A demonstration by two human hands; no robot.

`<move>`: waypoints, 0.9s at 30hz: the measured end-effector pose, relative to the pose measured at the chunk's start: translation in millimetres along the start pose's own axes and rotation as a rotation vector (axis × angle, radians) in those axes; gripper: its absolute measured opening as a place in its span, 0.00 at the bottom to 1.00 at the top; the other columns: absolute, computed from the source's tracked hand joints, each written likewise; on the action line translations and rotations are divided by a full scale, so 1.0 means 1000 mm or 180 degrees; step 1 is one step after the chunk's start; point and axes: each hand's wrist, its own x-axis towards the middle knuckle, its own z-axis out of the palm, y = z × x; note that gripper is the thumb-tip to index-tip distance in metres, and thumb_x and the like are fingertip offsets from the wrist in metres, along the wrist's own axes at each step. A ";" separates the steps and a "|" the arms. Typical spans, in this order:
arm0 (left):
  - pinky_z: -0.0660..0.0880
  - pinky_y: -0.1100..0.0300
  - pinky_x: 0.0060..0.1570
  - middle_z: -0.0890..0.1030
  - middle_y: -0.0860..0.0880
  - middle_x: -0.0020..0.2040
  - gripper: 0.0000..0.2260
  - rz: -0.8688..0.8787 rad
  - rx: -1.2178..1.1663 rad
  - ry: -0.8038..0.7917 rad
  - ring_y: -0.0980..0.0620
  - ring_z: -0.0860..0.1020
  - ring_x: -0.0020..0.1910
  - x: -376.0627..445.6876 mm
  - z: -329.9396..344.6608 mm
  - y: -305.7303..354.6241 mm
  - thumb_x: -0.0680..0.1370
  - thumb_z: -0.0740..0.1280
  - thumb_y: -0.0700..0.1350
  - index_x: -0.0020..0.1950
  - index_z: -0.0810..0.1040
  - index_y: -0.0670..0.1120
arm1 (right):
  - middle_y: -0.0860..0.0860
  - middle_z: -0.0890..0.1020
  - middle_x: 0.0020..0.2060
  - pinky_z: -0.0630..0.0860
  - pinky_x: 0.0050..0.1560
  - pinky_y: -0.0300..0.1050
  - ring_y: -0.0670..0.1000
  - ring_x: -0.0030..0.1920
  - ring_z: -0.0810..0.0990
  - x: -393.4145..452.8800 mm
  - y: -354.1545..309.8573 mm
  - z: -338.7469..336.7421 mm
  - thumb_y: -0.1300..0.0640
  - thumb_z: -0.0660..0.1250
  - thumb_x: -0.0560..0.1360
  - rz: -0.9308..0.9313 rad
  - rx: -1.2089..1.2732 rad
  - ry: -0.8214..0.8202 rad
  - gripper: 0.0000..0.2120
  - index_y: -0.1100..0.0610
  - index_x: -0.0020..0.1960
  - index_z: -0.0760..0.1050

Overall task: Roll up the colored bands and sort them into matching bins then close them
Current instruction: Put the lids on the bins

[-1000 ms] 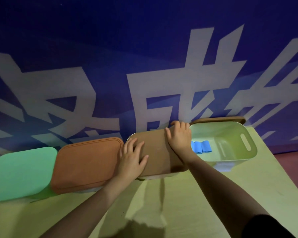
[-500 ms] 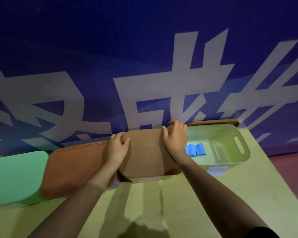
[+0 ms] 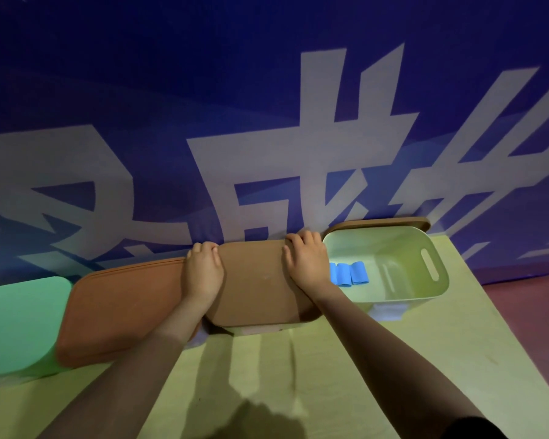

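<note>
Both hands, left hand and right hand, grip opposite ends of the brown lid, apparently seating it on its bin. Rolled blue bands lie just right of the right hand, inside the uncovered bin.

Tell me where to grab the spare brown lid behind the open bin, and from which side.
Take the spare lid by its exposed long top edge, coming from above. It stands on edge, wedged between the open bin and the wall, so only that strip is free; its faces look blocked.

Matt brown lid (smooth plastic bin)
</note>
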 end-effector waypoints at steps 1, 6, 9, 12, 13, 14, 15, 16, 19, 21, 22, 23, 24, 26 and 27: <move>0.71 0.49 0.45 0.77 0.39 0.47 0.09 0.0004 -0.0028 -0.0008 0.39 0.75 0.47 0.001 -0.001 -0.001 0.80 0.59 0.39 0.51 0.78 0.38 | 0.54 0.77 0.55 0.74 0.55 0.50 0.54 0.55 0.73 -0.001 -0.001 0.000 0.52 0.59 0.80 -0.0002 0.0024 0.0003 0.15 0.56 0.61 0.76; 0.74 0.54 0.44 0.75 0.43 0.51 0.07 -0.0219 -0.0421 -0.0091 0.45 0.77 0.43 0.010 -0.005 -0.002 0.78 0.64 0.44 0.51 0.79 0.43 | 0.55 0.76 0.53 0.75 0.53 0.51 0.56 0.54 0.72 0.001 -0.009 0.000 0.57 0.61 0.79 0.0028 0.0006 0.0103 0.13 0.58 0.61 0.76; 0.74 0.53 0.45 0.76 0.43 0.52 0.08 -0.0190 -0.0393 -0.0127 0.45 0.78 0.45 0.010 -0.003 -0.004 0.79 0.64 0.43 0.53 0.80 0.42 | 0.55 0.75 0.53 0.76 0.52 0.50 0.56 0.53 0.72 0.001 -0.013 0.001 0.59 0.63 0.78 0.0023 -0.0036 0.0082 0.13 0.58 0.61 0.77; 0.72 0.51 0.45 0.79 0.41 0.49 0.10 0.0057 -0.0141 -0.0091 0.41 0.77 0.48 0.007 0.002 -0.007 0.80 0.61 0.41 0.53 0.80 0.39 | 0.56 0.76 0.52 0.76 0.52 0.51 0.56 0.53 0.72 0.000 -0.013 0.002 0.60 0.64 0.77 0.0059 -0.0104 0.0095 0.12 0.59 0.59 0.78; 0.72 0.50 0.45 0.80 0.40 0.48 0.10 0.0092 -0.0071 -0.0066 0.40 0.76 0.48 0.006 0.003 -0.007 0.80 0.61 0.40 0.53 0.80 0.39 | 0.56 0.76 0.52 0.76 0.51 0.51 0.57 0.53 0.73 0.000 -0.014 0.001 0.60 0.64 0.77 0.0062 -0.0155 0.0102 0.11 0.59 0.59 0.78; 0.71 0.50 0.45 0.80 0.40 0.47 0.10 0.0110 -0.0013 -0.0031 0.39 0.76 0.48 0.005 0.004 -0.006 0.80 0.60 0.40 0.52 0.80 0.39 | 0.56 0.76 0.52 0.76 0.52 0.52 0.57 0.53 0.73 0.000 -0.014 0.001 0.60 0.64 0.77 0.0062 -0.0216 0.0096 0.11 0.59 0.58 0.78; 0.72 0.49 0.44 0.80 0.39 0.47 0.10 0.0126 0.0054 0.0006 0.38 0.76 0.47 0.005 0.005 -0.005 0.80 0.60 0.40 0.52 0.80 0.38 | 0.56 0.76 0.53 0.76 0.52 0.52 0.57 0.53 0.73 0.000 -0.016 0.000 0.60 0.63 0.77 0.0065 -0.0279 0.0066 0.11 0.59 0.58 0.78; 0.72 0.48 0.43 0.79 0.38 0.46 0.09 0.0135 0.0134 0.0038 0.38 0.75 0.46 0.004 0.006 -0.004 0.80 0.60 0.40 0.51 0.80 0.38 | 0.56 0.76 0.53 0.75 0.54 0.52 0.57 0.54 0.73 0.000 -0.016 -0.001 0.60 0.63 0.77 0.0075 -0.0336 0.0019 0.11 0.59 0.58 0.77; 0.72 0.48 0.41 0.79 0.38 0.44 0.09 0.0142 0.0403 0.0062 0.38 0.75 0.44 0.004 0.008 -0.002 0.80 0.60 0.39 0.48 0.79 0.38 | 0.56 0.75 0.57 0.72 0.58 0.50 0.57 0.58 0.71 -0.001 -0.020 -0.003 0.59 0.60 0.78 0.0112 -0.0498 -0.0137 0.12 0.58 0.60 0.75; 0.72 0.48 0.41 0.79 0.39 0.43 0.09 0.0171 0.0553 0.0030 0.38 0.75 0.43 0.005 0.008 -0.003 0.80 0.59 0.39 0.48 0.79 0.38 | 0.55 0.74 0.59 0.70 0.61 0.50 0.57 0.60 0.70 0.000 -0.024 -0.004 0.58 0.58 0.79 0.0130 -0.0596 -0.0213 0.14 0.57 0.62 0.73; 0.72 0.47 0.41 0.79 0.39 0.43 0.09 0.0175 0.0607 0.0021 0.39 0.75 0.43 0.006 0.008 -0.003 0.80 0.59 0.39 0.47 0.79 0.39 | 0.55 0.73 0.61 0.69 0.63 0.50 0.56 0.61 0.70 0.000 -0.025 -0.004 0.58 0.58 0.79 0.0143 -0.0633 -0.0255 0.14 0.56 0.63 0.72; 0.72 0.47 0.42 0.79 0.39 0.43 0.09 0.0162 0.0650 0.0011 0.39 0.75 0.44 0.008 0.009 -0.003 0.80 0.59 0.40 0.47 0.78 0.39 | 0.55 0.73 0.62 0.68 0.64 0.50 0.56 0.62 0.69 0.001 -0.026 -0.003 0.58 0.57 0.79 0.0159 -0.0660 -0.0299 0.15 0.56 0.64 0.71; 0.72 0.47 0.42 0.79 0.39 0.43 0.09 0.0140 0.0679 0.0004 0.39 0.75 0.44 0.009 0.009 -0.003 0.80 0.59 0.40 0.47 0.78 0.39 | 0.55 0.73 0.62 0.67 0.65 0.50 0.56 0.63 0.69 0.002 -0.026 -0.003 0.57 0.56 0.79 0.0183 -0.0677 -0.0335 0.15 0.56 0.65 0.71; 0.72 0.47 0.43 0.79 0.39 0.43 0.09 0.0101 0.0695 -0.0002 0.39 0.75 0.44 0.009 0.011 -0.002 0.80 0.59 0.40 0.47 0.78 0.39 | 0.54 0.73 0.63 0.66 0.65 0.50 0.56 0.63 0.69 0.003 -0.024 -0.002 0.57 0.55 0.79 0.0214 -0.0685 -0.0363 0.16 0.56 0.65 0.70; 0.72 0.47 0.43 0.79 0.39 0.43 0.09 0.0083 0.0687 -0.0012 0.39 0.75 0.45 0.009 0.012 -0.002 0.80 0.59 0.40 0.47 0.78 0.39 | 0.55 0.73 0.63 0.66 0.65 0.50 0.56 0.63 0.69 0.002 -0.024 -0.001 0.57 0.54 0.79 0.0222 -0.0683 -0.0374 0.16 0.56 0.65 0.70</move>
